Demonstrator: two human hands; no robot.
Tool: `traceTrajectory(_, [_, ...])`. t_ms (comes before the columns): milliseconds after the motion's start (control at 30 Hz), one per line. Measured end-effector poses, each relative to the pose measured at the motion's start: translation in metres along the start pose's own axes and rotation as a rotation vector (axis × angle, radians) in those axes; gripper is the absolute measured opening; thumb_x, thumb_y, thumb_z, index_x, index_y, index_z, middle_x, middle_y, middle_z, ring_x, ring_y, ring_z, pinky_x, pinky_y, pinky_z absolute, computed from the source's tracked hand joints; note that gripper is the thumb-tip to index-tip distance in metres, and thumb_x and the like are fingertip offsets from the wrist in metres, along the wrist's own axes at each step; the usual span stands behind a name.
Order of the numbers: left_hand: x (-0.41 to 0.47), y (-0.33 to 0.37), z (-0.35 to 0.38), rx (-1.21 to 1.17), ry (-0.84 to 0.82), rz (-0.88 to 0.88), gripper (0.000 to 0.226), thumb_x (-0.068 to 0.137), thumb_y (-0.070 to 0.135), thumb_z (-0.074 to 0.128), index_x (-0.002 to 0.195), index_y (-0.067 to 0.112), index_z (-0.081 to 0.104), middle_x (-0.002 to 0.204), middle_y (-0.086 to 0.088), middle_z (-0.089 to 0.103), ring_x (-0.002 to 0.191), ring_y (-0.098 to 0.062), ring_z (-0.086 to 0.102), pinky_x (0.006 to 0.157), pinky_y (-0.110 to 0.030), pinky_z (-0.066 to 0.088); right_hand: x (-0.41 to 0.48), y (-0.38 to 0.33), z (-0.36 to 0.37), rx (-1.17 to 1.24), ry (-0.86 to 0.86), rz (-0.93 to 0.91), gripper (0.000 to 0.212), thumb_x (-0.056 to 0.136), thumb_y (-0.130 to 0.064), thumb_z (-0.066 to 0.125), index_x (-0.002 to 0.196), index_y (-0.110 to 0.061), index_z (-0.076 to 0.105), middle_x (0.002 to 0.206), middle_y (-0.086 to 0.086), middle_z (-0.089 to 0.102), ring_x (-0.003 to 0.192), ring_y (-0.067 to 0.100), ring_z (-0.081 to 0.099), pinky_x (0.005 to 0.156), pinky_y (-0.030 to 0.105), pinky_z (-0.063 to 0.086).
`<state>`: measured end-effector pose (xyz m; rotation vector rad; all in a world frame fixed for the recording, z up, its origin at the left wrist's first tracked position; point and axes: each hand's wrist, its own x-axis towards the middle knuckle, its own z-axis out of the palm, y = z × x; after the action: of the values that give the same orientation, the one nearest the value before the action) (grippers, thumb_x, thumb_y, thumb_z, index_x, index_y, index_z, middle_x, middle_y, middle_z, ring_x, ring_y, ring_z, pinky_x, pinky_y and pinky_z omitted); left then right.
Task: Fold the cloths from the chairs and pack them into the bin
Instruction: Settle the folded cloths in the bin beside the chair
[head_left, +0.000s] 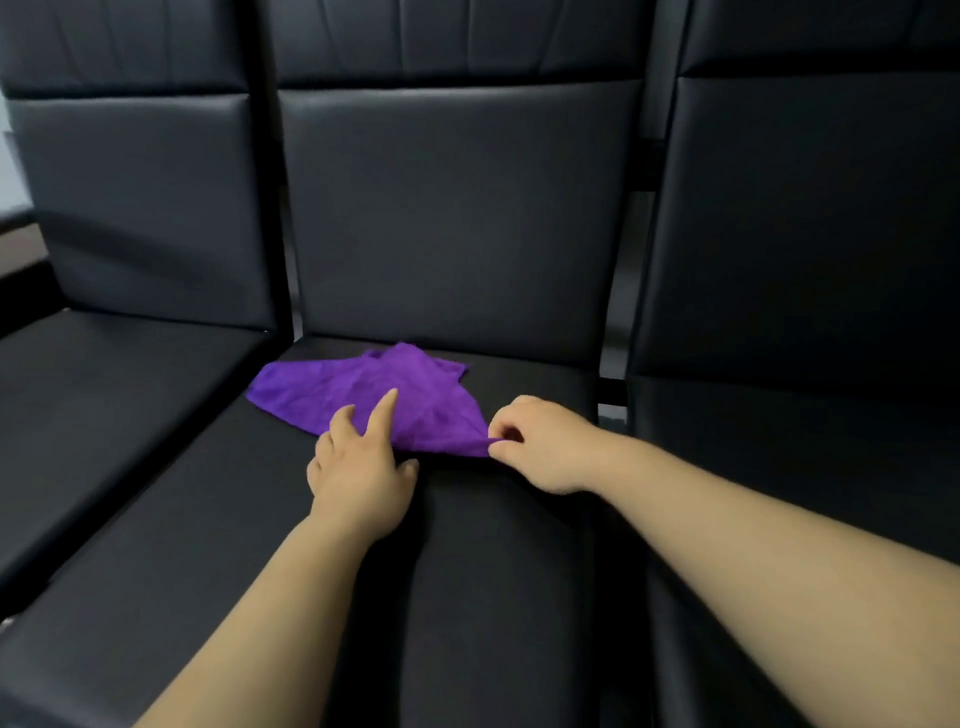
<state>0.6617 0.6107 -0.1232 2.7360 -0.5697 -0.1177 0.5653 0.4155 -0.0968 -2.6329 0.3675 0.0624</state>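
A purple cloth (363, 392) lies rumpled on the seat of the middle black chair (452, 218), close to the backrest. My left hand (361, 467) rests on the cloth's near edge with its index finger stretched out over the fabric and the other fingers loosely spread. My right hand (540, 441) pinches the cloth's near right corner between thumb and fingers, pulling it into a point. No bin is in view.
Black padded chairs stand side by side: one on the left (135, 208) and one on the right (800, 234), with narrow gaps between them. The near part of the middle seat (467, 597) lies under my forearms.
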Motion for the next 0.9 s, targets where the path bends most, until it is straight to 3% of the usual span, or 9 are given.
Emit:
traceTrajectory(133, [-0.004, 0.014, 0.006, 0.127, -0.041, 0.132, 0.03, 0.093, 0.039, 0.06, 0.122, 0.044, 0.057, 0.152, 0.0, 0.037, 0.143, -0.035, 0.028, 0.116, -0.054, 0.025, -0.071, 0.032, -0.048, 0.643, 0.168, 0.132, 0.011, 0.104, -0.015, 0.057, 0.097, -0.014, 0.066, 0.093, 0.003, 0.066, 0.09, 0.015, 0.062, 0.091, 0.039, 0.055])
traceTrajectory(233, [-0.022, 0.05, -0.001, -0.248, -0.08, 0.268, 0.014, 0.097, 0.025, 0.057, 0.083, 0.03, 0.058, 0.091, 0.007, 0.064, 0.098, -0.022, 0.061, 0.08, -0.034, 0.046, -0.13, 0.063, -0.073, 1.051, 0.301, 0.286, 0.017, 0.109, -0.01, 0.047, 0.1, -0.012, 0.061, 0.091, 0.006, 0.066, 0.08, 0.013, 0.065, 0.082, 0.035, 0.057])
traceTrajectory(300, [-0.039, 0.083, -0.009, -0.481, -0.174, 0.29, 0.017, 0.098, 0.022, 0.059, 0.082, 0.024, 0.064, 0.073, 0.007, 0.065, 0.071, -0.012, 0.058, 0.065, -0.03, 0.043, -0.169, 0.08, -0.086, 1.157, 0.359, 0.349, 0.018, 0.109, -0.012, 0.046, 0.099, -0.013, 0.06, 0.08, 0.005, 0.063, 0.062, 0.011, 0.059, 0.067, 0.027, 0.053])
traceTrajectory(533, [-0.101, 0.175, -0.018, -1.075, -0.978, 0.215, 0.042, 0.075, 0.017, 0.077, 0.11, -0.003, 0.067, 0.103, -0.025, 0.069, 0.085, -0.029, 0.068, 0.078, -0.036, 0.057, -0.284, 0.141, -0.132, 1.356, 0.466, 0.603, 0.027, 0.094, -0.015, 0.055, 0.067, -0.019, 0.054, 0.051, -0.004, 0.041, 0.038, 0.007, 0.034, 0.045, 0.02, 0.033])
traceTrajectory(600, [-0.108, 0.196, -0.008, -1.028, -0.952, 0.206, 0.058, 0.069, 0.021, 0.083, 0.115, -0.008, 0.064, 0.111, -0.026, 0.07, 0.091, -0.03, 0.069, 0.089, -0.043, 0.058, -0.296, 0.16, -0.136, 1.342, 0.499, 0.69, 0.032, 0.094, -0.017, 0.056, 0.062, -0.02, 0.051, 0.045, -0.006, 0.039, 0.036, 0.006, 0.034, 0.04, 0.019, 0.033])
traceTrajectory(667, [-0.109, 0.216, 0.01, -0.78, -0.607, 0.277, 0.044, 0.075, 0.025, 0.083, 0.107, 0.0, 0.066, 0.11, -0.021, 0.072, 0.097, -0.03, 0.069, 0.097, -0.048, 0.055, -0.299, 0.176, -0.134, 1.183, 0.518, 0.763, 0.021, 0.097, -0.022, 0.06, 0.077, -0.018, 0.059, 0.053, -0.005, 0.054, 0.043, 0.007, 0.05, 0.047, 0.021, 0.042])
traceTrajectory(767, [-0.118, 0.224, 0.035, -0.336, -0.103, 0.44, 0.03, 0.085, 0.026, 0.077, 0.109, 0.023, 0.06, 0.105, 0.001, 0.062, 0.098, -0.02, 0.063, 0.09, -0.033, 0.05, -0.307, 0.207, -0.118, 0.456, 0.461, 0.86, 0.034, 0.095, -0.039, 0.069, 0.121, -0.02, 0.063, 0.113, 0.003, 0.064, 0.101, 0.023, 0.069, 0.085, 0.031, 0.048])
traceTrajectory(833, [-0.13, 0.225, 0.043, -0.275, -0.109, 0.594, 0.028, 0.086, 0.026, 0.077, 0.109, 0.027, 0.061, 0.102, 0.006, 0.06, 0.092, -0.013, 0.06, 0.086, -0.026, 0.047, -0.314, 0.209, -0.115, 0.148, 0.393, 0.793, 0.044, 0.089, -0.044, 0.072, 0.128, -0.027, 0.061, 0.132, 0.004, 0.057, 0.117, 0.026, 0.061, 0.095, 0.033, 0.046])
traceTrajectory(900, [-0.141, 0.224, 0.045, -0.26, -0.263, 0.728, 0.021, 0.084, 0.024, 0.079, 0.098, 0.03, 0.064, 0.092, 0.009, 0.067, 0.086, -0.009, 0.064, 0.081, -0.026, 0.051, -0.316, 0.198, -0.113, 0.141, 0.354, 0.576, 0.025, 0.083, -0.035, 0.075, 0.106, -0.036, 0.064, 0.117, -0.006, 0.065, 0.106, 0.013, 0.064, 0.09, 0.028, 0.048])
